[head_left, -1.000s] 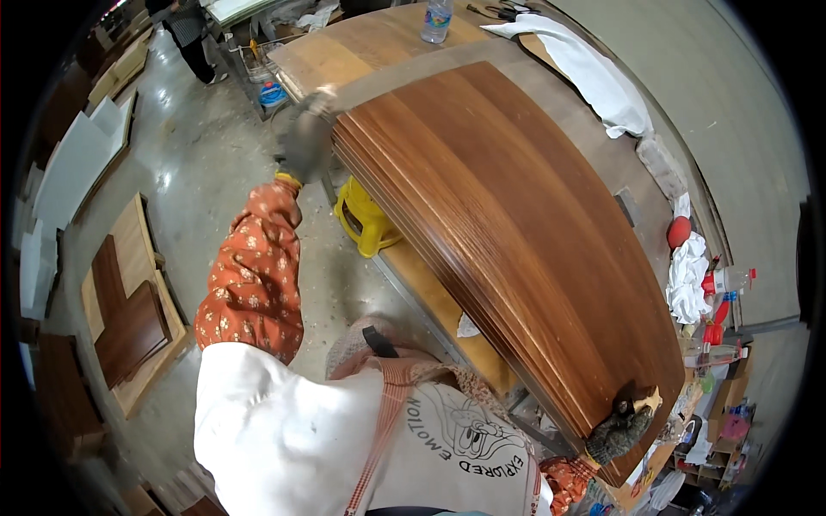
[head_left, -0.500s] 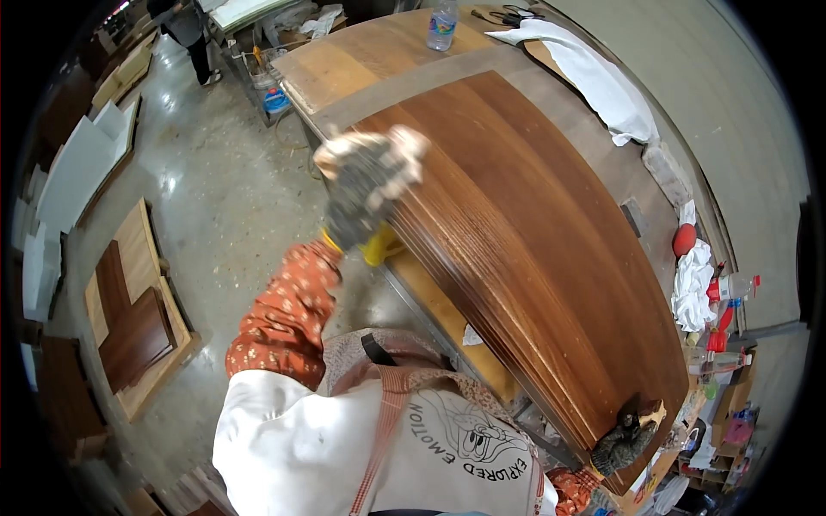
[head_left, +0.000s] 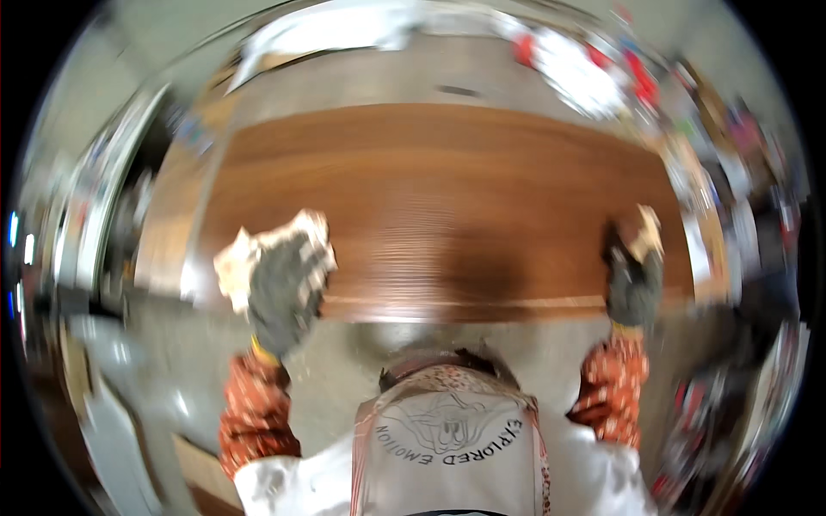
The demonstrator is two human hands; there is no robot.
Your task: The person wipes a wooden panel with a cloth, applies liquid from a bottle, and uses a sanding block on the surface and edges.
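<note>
A brown wood-grain panel point(head_left: 413, 163) lies across the workbench in front of me. Over its near left edge, my left hand point(head_left: 284, 284), in a dark grey work glove, holds a crumpled cream cloth point(head_left: 237, 268) that sticks out around the fingers. At the panel's right end is my right hand point(head_left: 635, 288), also gloved, closed around a small tan piece point(head_left: 648, 230). Blur hides what that piece is. Orange patterned sleeves cover both forearms.
Behind the panel lie a white sheet point(head_left: 331, 30) and a crumpled white wrapping point(head_left: 576, 73) beside red items. A blurred clear bottle point(head_left: 191, 133) stands at the left on the bench. Boxes and bottles crowd the right side; boards lean at the lower left.
My view has swung round, so the panel now lies straight across in front of me. Both gloved hands remain at its two ends, the left still with the cloth.
</note>
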